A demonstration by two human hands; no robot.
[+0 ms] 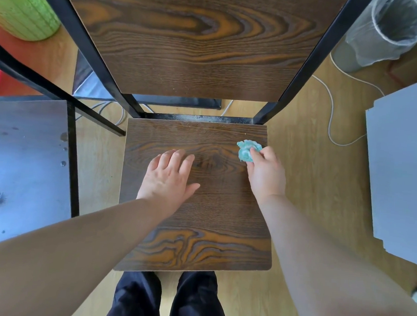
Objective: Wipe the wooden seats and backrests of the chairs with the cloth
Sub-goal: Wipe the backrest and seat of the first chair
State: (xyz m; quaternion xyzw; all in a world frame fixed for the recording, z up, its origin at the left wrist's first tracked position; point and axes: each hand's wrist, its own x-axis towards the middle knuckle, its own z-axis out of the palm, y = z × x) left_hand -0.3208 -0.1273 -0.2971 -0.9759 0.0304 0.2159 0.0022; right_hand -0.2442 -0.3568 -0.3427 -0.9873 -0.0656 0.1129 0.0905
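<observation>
Right hand (265,170) fingers pinch the balled teal cloth (247,151) at the seat (199,206) right-rear edge. Left hand (169,177) lies flat, fingers spread, empty. Risk: small wad misses strips; crumbs near rear rail get pushed off; backrest (198,38) skipped.

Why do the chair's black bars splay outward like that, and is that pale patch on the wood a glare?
Head view: the wide-angle lens fans the chair frame outward and stretches the forearms. The backrest and seat show soft bluish daylight sheen, not hard glare. The left hand, right hand and cloth look sharp.
</observation>
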